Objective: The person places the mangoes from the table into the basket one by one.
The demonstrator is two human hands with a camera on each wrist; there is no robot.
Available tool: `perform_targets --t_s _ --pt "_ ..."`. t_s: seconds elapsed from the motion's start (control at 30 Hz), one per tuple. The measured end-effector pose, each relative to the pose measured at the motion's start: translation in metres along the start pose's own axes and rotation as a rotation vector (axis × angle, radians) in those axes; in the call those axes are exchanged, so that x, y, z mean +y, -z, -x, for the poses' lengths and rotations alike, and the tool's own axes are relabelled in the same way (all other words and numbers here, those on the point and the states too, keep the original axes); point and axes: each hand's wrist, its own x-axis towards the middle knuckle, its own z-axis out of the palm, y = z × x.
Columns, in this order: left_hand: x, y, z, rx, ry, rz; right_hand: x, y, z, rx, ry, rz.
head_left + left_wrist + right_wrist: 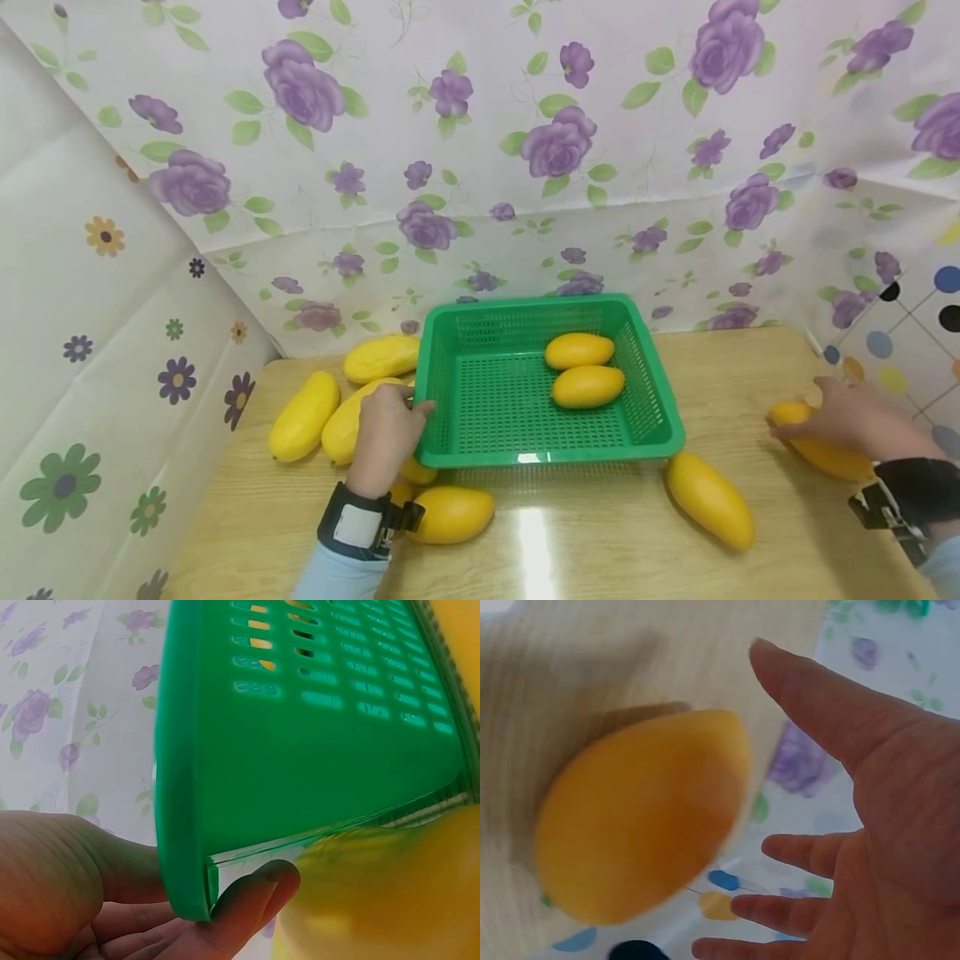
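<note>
A green plastic basket (551, 457) stands in the middle of the table, two yellow-orange mangoes (588, 387) lying side by side in its right half. My left hand (386, 433) grips the basket's left rim, thumb on one side and fingers on the other in the left wrist view. At the far right, my right hand (840, 421) reaches over another mango (828, 458). The right wrist view has this mango (645, 817) on the wood, with the thumb and fingers spread apart beside it and a gap between. One more mango (709, 502) lies off the basket's front right corner.
Left of the basket lie several paler, longer yellow fruits (304, 417), one partly behind my left hand. A mango (453, 515) sits in front, near my left wrist, with others partly hidden beside it. Flowered sheeting (487, 125) stands behind the wooden table (600, 533).
</note>
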Motion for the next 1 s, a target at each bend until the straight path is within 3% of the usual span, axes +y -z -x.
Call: perform_targets --t_s 0.1,0.43,0.7,1.0 --pt "0.0 0.001 0.0 -0.004 0.005 0.003 0.001 -0.008 0.0 -0.032 0.022 -0.025" --pt "-0.001 0.001 0.001 -0.01 0.015 -0.001 0.004 -0.023 -0.006 -0.157 -0.017 -0.053" --pt "-0.001 0.001 0.001 -0.005 0.017 0.002 0.003 -0.024 -0.011 -0.172 -0.065 -0.046" --pt "-0.002 0.001 -0.001 -0.014 0.018 -0.01 -0.004 -0.021 -0.011 -0.158 -0.019 -0.033"
